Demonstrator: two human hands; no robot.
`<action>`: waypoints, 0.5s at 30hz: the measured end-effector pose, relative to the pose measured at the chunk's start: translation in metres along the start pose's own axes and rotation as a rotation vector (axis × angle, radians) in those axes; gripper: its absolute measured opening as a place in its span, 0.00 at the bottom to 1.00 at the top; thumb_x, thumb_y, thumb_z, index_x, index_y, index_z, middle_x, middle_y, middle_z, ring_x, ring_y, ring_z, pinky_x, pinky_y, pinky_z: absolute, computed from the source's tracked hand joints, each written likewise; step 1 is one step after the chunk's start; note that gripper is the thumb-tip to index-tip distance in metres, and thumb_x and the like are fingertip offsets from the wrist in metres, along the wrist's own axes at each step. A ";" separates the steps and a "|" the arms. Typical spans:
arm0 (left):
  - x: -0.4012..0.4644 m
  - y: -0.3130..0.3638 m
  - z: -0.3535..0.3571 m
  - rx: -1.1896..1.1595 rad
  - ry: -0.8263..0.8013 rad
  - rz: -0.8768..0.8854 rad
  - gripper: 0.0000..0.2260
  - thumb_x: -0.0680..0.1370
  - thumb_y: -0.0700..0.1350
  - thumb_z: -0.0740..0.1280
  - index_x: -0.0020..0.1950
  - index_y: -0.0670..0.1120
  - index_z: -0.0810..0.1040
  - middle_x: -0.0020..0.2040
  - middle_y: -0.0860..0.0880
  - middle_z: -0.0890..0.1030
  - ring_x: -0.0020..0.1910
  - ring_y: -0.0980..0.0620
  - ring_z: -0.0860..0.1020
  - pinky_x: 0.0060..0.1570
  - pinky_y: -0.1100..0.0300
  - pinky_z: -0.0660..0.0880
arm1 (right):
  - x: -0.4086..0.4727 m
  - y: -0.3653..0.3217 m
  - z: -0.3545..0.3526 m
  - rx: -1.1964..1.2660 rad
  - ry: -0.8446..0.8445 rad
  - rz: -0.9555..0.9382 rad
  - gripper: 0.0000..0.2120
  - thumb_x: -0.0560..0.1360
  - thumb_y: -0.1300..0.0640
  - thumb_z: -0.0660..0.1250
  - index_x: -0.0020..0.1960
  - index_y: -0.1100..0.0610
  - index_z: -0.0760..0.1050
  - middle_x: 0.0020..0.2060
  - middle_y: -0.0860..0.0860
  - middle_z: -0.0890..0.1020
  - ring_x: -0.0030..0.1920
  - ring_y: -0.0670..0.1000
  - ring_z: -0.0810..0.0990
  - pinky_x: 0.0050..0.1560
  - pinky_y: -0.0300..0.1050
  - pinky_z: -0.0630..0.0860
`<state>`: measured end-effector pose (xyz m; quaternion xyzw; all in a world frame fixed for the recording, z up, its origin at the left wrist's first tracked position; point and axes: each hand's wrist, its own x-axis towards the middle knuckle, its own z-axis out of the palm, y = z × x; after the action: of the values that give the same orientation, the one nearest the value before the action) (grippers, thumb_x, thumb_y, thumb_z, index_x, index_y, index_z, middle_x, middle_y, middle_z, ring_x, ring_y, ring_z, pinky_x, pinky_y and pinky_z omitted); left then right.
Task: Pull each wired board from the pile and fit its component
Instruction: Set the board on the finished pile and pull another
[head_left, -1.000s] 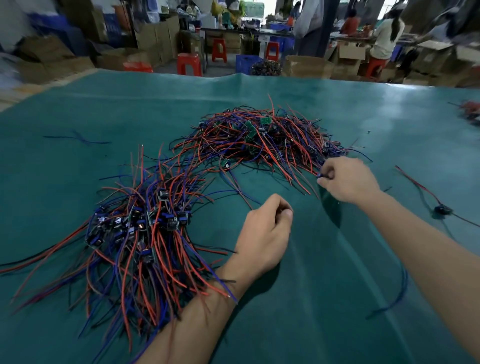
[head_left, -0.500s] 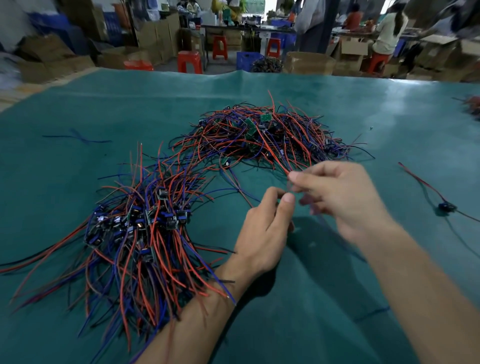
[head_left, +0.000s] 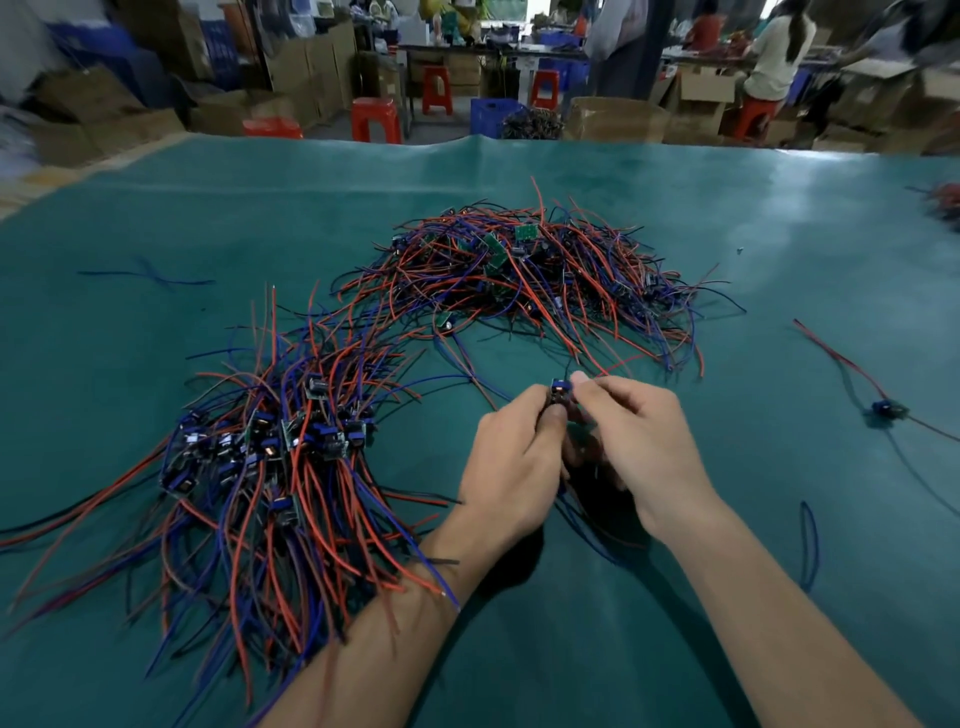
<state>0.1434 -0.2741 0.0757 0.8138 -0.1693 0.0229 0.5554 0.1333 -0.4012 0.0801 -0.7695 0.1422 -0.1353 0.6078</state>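
I see both hands meeting above the smooth teal vinyl table cover (head_left: 675, 218), just below centre. My left hand (head_left: 511, 467) has its fingers curled round a small wired circuit board (head_left: 560, 397), thumb pressed up against it; the right hand (head_left: 644, 447) pinches the same board from the other side with fingertip and thumb, a tiny blue-topped block component showing at the top between them. The board's thin leads drop out of sight under the palms, so I cannot tell how they hang.

At twelve o'clock from the hands lies the loose tangled pile of red and blue insulated wires with small green boards (head_left: 524, 260), matte and springy, strands arcing outward. At nine o'clock sits a flatter, combed heap of wired boards carrying blue box-shaped parts (head_left: 270, 447), its long leads fanning toward seven o'clock and touching my left forearm. At three o'clock, well apart, rests a single board with a blue part on red and black leads (head_left: 885, 409). A lone blue wire loop (head_left: 808, 540) curls at four o'clock.
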 end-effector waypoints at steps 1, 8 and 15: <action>-0.001 -0.001 0.000 -0.036 -0.022 0.007 0.11 0.84 0.40 0.58 0.44 0.39 0.75 0.34 0.43 0.82 0.32 0.45 0.78 0.37 0.50 0.76 | -0.001 -0.002 -0.001 0.107 -0.056 0.050 0.13 0.79 0.48 0.69 0.38 0.51 0.83 0.27 0.45 0.77 0.25 0.46 0.71 0.24 0.35 0.60; 0.001 -0.005 0.002 -0.071 -0.041 0.029 0.12 0.84 0.40 0.58 0.44 0.46 0.76 0.27 0.49 0.77 0.26 0.50 0.75 0.34 0.52 0.74 | -0.002 -0.014 -0.013 0.419 -0.203 0.110 0.03 0.72 0.59 0.74 0.42 0.55 0.87 0.39 0.51 0.83 0.28 0.43 0.70 0.23 0.34 0.61; 0.002 -0.007 0.004 0.010 -0.085 0.051 0.12 0.84 0.43 0.62 0.41 0.49 0.79 0.25 0.48 0.74 0.25 0.53 0.71 0.34 0.55 0.73 | 0.009 -0.010 -0.022 0.378 0.158 -0.051 0.09 0.73 0.63 0.76 0.36 0.53 0.85 0.31 0.46 0.80 0.29 0.43 0.71 0.25 0.35 0.65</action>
<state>0.1470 -0.2760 0.0688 0.8123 -0.2133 0.0030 0.5428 0.1334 -0.4218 0.0948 -0.6322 0.1422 -0.2346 0.7246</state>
